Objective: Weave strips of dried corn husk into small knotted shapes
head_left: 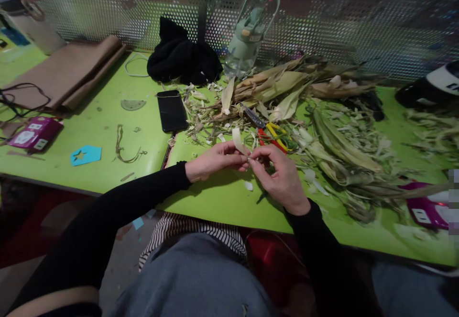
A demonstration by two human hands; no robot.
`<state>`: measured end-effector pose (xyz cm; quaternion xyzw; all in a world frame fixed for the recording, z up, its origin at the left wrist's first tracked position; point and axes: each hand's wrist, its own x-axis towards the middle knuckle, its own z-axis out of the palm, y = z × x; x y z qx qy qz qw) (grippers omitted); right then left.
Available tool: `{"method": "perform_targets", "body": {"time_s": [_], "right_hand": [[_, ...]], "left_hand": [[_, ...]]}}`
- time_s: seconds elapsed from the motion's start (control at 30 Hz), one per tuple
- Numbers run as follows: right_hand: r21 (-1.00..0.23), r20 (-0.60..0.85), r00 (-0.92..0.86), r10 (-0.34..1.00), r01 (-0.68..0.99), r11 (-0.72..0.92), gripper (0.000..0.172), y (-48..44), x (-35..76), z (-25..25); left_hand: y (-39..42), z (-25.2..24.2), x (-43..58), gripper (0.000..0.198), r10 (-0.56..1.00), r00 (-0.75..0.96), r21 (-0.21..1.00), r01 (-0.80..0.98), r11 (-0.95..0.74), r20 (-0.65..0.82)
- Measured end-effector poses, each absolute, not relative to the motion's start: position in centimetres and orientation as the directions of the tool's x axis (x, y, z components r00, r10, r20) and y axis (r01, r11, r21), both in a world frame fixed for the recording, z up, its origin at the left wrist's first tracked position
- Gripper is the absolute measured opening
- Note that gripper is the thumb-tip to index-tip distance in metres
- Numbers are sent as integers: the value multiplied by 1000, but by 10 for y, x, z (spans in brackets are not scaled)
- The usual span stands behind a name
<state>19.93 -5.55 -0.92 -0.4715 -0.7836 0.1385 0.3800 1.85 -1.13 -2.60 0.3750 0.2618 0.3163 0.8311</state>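
Observation:
A pale strip of corn husk [238, 141] rises between my hands, over the front of the green table. Its lower end is pinched by the fingertips of my right hand [275, 172]. My left hand [220, 160] meets it from the other side, fingers curled together at the strip's base. Just beyond my right hand lie pliers with red and yellow handles [267, 130], among husk scraps. A heap of dried corn husks [278, 85] spreads behind them, and greener husk leaves [340, 147] lie to the right. One small white scrap [248, 186] rests below my fingers.
A black phone [172, 111], a protractor [133, 104] and a blue paper tag [86, 155] lie to the left. Behind stand a green water bottle [245, 39] and a black cloth bundle [184, 56]. Purple devices [35, 134] sit at both ends; a perforated metal screen [315, 16] borders the back.

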Motion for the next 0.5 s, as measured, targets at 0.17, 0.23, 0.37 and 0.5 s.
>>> {"method": "perform_targets", "body": {"time_s": [0.17, 0.23, 0.37, 0.5], "right_hand": [[-593, 421, -220, 880, 667, 450, 52, -53, 204, -13], [-664, 313, -210, 926, 648, 372, 51, -53, 204, -14], [-691, 274, -174, 946, 649, 319, 28, -54, 202, -12], [-692, 349, -129, 928, 632, 348, 16, -57, 200, -8]], "left_hand": [[-10, -17, 15, 19, 738, 646, 765, -371, 526, -194], [-10, -15, 13, 27, 742, 640, 780, -354, 516, -200], [-10, -15, 12, 30, 761, 627, 845, -305, 440, -170], [-7, -18, 11, 29, 759, 637, 881, -276, 385, -132]]}}
